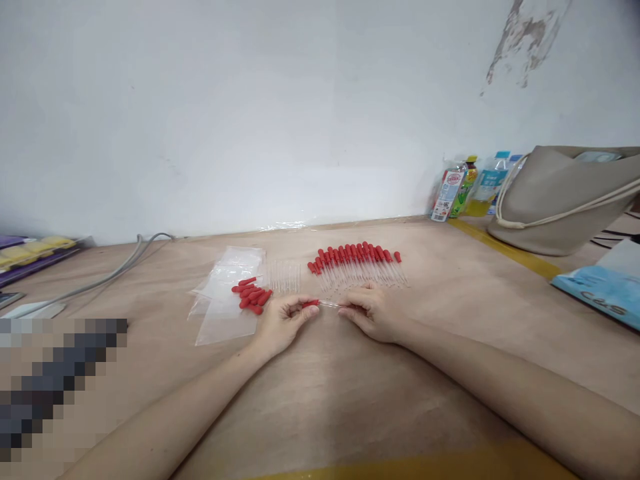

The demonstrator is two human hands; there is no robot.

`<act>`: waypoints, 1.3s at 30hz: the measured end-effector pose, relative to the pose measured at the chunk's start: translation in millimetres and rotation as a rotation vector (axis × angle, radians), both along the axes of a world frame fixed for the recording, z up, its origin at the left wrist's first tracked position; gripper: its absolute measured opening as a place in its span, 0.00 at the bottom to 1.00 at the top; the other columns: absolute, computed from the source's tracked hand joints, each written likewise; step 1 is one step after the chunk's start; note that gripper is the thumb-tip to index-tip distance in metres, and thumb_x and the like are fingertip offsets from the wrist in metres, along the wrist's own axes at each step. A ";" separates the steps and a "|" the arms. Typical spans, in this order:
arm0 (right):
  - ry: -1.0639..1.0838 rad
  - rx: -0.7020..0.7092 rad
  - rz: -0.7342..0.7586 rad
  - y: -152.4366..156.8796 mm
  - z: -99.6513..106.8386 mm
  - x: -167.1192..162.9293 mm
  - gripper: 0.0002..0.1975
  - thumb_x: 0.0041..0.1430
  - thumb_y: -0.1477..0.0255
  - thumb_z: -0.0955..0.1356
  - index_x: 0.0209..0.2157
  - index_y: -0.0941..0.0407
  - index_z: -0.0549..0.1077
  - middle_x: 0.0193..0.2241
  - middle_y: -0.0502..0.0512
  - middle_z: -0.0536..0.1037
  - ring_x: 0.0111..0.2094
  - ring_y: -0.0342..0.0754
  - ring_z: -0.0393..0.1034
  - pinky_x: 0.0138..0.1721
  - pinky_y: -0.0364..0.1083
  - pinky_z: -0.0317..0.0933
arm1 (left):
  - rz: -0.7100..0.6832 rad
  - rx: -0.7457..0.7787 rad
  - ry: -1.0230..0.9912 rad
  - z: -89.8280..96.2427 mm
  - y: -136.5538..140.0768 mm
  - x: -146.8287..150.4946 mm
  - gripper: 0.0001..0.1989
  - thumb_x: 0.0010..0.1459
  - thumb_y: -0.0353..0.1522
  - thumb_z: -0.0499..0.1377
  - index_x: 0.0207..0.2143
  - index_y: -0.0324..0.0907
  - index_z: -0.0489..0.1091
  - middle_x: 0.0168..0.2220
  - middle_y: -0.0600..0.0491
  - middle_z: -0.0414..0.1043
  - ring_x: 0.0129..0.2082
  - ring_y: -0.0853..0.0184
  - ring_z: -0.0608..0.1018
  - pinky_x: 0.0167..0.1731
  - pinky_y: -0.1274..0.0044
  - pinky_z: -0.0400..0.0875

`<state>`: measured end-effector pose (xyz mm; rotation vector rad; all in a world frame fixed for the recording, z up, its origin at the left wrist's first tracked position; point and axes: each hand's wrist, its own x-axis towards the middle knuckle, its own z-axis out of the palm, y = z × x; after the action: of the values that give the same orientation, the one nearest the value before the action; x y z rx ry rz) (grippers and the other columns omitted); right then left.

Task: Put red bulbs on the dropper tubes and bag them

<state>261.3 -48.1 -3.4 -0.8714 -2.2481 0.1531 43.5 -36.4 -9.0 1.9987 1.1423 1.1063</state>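
Between finger and thumb, my left hand pinches a red rubber dropper bulb. My right hand is closed on a thin clear glass tube, whose near end meets the open end of the bulb; how far it sits inside I cannot tell. Beyond my right hand lies a row of droppers, red bulbs pointing away from me. Loose red bulbs are heaped left of my left hand, partly on clear plastic bags. Bare glass tubes lie side by side just beyond that hand.
Bottles and a drink carton stand by the wall at right, beside a grey bag. A blue tissue pack lies at the right edge. A grey cable crosses the table at left.
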 end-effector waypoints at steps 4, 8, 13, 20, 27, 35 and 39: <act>-0.051 -0.005 0.011 4.1 3.0 5.2 0.06 0.58 0.72 0.62 0.33 0.55 0.71 0.28 0.50 0.74 0.29 0.41 0.65 0.36 0.45 0.49 | -0.057 0.106 0.111 5.0 -3.2 -1.5 0.11 0.52 0.37 0.57 0.34 0.42 0.74 0.31 0.52 0.74 0.29 0.68 0.74 0.30 0.78 0.68; -0.104 0.035 -0.016 7.4 3.2 9.0 0.08 0.58 0.70 0.62 0.34 0.54 0.73 0.29 0.51 0.74 0.30 0.43 0.65 0.36 0.46 0.49 | -0.093 0.166 0.191 9.8 -6.8 -1.0 0.09 0.54 0.36 0.56 0.34 0.43 0.73 0.33 0.52 0.73 0.31 0.68 0.74 0.31 0.78 0.67; -0.141 0.119 -0.045 6.7 2.1 8.7 0.09 0.58 0.69 0.61 0.33 0.54 0.73 0.28 0.51 0.74 0.30 0.43 0.64 0.35 0.46 0.48 | -0.076 0.216 0.294 11.9 -9.5 0.8 0.09 0.54 0.37 0.56 0.33 0.43 0.73 0.30 0.53 0.72 0.29 0.69 0.73 0.31 0.78 0.66; -0.187 0.236 -0.048 3.2 1.9 5.3 0.12 0.59 0.71 0.59 0.29 0.56 0.72 0.23 0.50 0.71 0.26 0.42 0.60 0.32 0.45 0.44 | -0.080 0.277 0.325 14.1 -12.3 2.9 0.10 0.55 0.37 0.54 0.33 0.41 0.72 0.28 0.53 0.71 0.27 0.70 0.71 0.28 0.78 0.65; -0.242 0.225 -0.030 -1.4 3.9 1.9 0.15 0.60 0.71 0.56 0.25 0.58 0.68 0.22 0.51 0.70 0.24 0.42 0.58 0.32 0.45 0.46 | -0.128 0.306 0.345 19.1 -17.0 6.7 0.09 0.56 0.35 0.54 0.32 0.41 0.71 0.28 0.53 0.71 0.27 0.71 0.71 0.28 0.79 0.65; -0.243 0.188 -0.025 -3.5 -0.9 -3.8 0.15 0.60 0.72 0.56 0.24 0.58 0.67 0.21 0.51 0.70 0.24 0.42 0.58 0.33 0.45 0.47 | -0.189 0.347 0.376 18.9 -19.4 6.2 0.08 0.56 0.33 0.54 0.33 0.40 0.71 0.29 0.52 0.71 0.28 0.70 0.72 0.29 0.79 0.65; -0.267 0.142 -0.051 -5.0 0.0 -7.2 0.16 0.61 0.71 0.56 0.23 0.58 0.66 0.21 0.51 0.70 0.23 0.42 0.58 0.35 0.46 0.48 | -0.187 0.349 0.388 18.8 -18.4 6.6 0.09 0.57 0.33 0.53 0.33 0.40 0.71 0.29 0.52 0.71 0.28 0.70 0.72 0.30 0.79 0.65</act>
<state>254.1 -53.1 -3.4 -0.9160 -2.4441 -0.1538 50.2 -54.8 9.8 2.6200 0.9620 0.8906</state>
